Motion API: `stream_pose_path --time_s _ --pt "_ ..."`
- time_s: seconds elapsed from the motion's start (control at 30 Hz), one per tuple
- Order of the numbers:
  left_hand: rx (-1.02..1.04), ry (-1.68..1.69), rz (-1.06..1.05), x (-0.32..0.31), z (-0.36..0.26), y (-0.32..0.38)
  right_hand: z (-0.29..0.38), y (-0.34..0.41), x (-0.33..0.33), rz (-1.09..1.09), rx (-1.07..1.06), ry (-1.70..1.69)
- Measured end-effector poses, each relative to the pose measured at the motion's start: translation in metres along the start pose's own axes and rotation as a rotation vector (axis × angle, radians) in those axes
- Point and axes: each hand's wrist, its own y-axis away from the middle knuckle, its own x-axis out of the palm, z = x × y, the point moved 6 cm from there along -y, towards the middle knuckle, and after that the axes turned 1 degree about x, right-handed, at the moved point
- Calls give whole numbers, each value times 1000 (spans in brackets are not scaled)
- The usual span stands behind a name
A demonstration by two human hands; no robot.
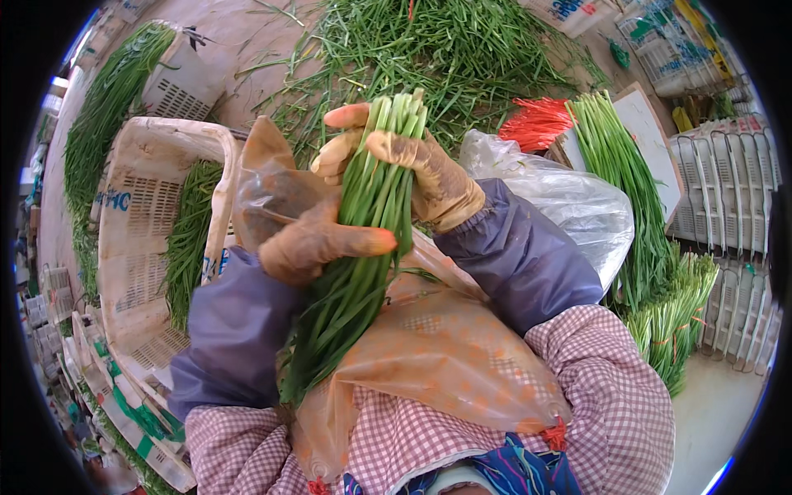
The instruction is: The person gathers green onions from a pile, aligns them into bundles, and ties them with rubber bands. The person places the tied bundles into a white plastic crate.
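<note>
A bunch of garlic chives is held over my lap, with its pale cut ends up and away from me and its leaves trailing toward my left. My right hand, in a stained rubber glove, wraps the upper part near the cut ends; its fingertips show on the far side. Lower down, my left hand grips the leaves, its thumb lying across the front. The glove on that hand is stained too, with an orange thumb tip. A translucent orange-patterned plastic apron covers my lap beneath the bunch.
Loose chives lie heaped on the floor ahead. A plastic crate stands left, holding chives. At right are red ties, chives on a white board, a clear plastic bag, tied bunches and stacked crates.
</note>
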Motion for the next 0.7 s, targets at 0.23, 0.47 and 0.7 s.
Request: stream_pose_path --time_s 0.23,0.47,0.7 --pt "-35 130 68 11 15 -17 103 10 -66 -279 -253 583" --pt "-45 176 -18 3 20 -16 85 8 -47 -287 -323 1057" --pt "-1 182 -23 -7 28 -22 65 15 10 81 -357 2141"
